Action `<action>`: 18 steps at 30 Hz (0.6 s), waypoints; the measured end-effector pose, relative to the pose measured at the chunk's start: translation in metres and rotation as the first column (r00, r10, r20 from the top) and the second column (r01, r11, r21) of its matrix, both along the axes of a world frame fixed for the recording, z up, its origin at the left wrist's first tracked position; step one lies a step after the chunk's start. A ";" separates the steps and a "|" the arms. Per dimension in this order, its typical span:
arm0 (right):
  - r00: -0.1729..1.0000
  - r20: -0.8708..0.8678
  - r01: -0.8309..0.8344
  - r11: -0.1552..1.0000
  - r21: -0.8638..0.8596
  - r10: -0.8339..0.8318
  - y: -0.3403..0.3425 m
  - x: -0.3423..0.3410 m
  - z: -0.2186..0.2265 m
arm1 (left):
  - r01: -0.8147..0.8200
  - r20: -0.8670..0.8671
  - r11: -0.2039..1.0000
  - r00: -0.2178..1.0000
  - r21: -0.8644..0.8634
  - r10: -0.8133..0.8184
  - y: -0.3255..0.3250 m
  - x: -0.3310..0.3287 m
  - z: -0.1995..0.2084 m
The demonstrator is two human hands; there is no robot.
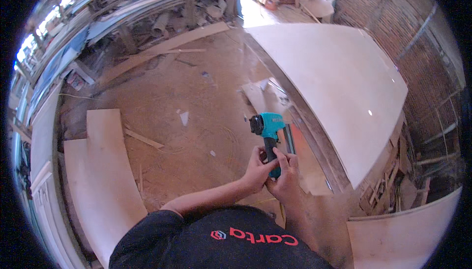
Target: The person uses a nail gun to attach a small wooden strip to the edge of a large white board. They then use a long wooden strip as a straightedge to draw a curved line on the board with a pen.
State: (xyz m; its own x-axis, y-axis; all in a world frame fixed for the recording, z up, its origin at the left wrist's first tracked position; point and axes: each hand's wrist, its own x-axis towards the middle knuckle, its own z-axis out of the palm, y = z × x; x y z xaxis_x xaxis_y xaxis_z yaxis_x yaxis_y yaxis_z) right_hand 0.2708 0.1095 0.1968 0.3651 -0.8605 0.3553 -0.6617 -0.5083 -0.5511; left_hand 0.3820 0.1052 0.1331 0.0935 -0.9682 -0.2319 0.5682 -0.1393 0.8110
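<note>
A teal and black nail gun (271, 124) is upright in front of my chest, its black cap turned left. My left hand (256, 171) is closed around the lower part of the dark grip. From the other side my right hand (286, 174) presses its fingers against the same grip, close to the left hand. Part of the handle is hidden behind my fingers. A thin yellow hose (282, 212) shows just below the hands, partly covered by my arm.
A large pale board (339, 87) lies on a bench to the right. Long plywood strips (105, 161) rest at the left. Wood scraps (184, 117) litter the brown floor (206, 92). Racks of stacked sheets (147, 3) stand far left, a brick wall (398, 18) far right.
</note>
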 end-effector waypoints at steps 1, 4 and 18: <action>1.000 0.000 -0.022 1.000 0.002 0.022 -0.008 0.021 0.003 | -0.033 0.021 0.999 0.999 -0.034 0.033 0.000 0.018 0.003; 0.995 -0.082 -0.043 0.998 0.056 0.047 -0.022 0.081 0.005 | -0.122 0.041 0.992 0.991 -0.044 0.124 -0.005 0.076 0.001; 0.983 -0.030 -0.174 0.977 0.123 0.179 -0.201 0.209 -0.058 | 0.380 0.413 0.922 0.853 -0.069 -0.321 -0.132 0.319 -0.037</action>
State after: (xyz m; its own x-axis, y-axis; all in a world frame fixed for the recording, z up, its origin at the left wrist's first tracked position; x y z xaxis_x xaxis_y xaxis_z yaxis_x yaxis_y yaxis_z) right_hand 0.4803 -0.0914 0.1386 0.5268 -0.8166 0.2360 -0.5904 -0.5513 -0.5895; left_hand 0.7011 -0.0269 0.0958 -0.2054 -0.9730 -0.1056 0.1406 -0.1362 0.9807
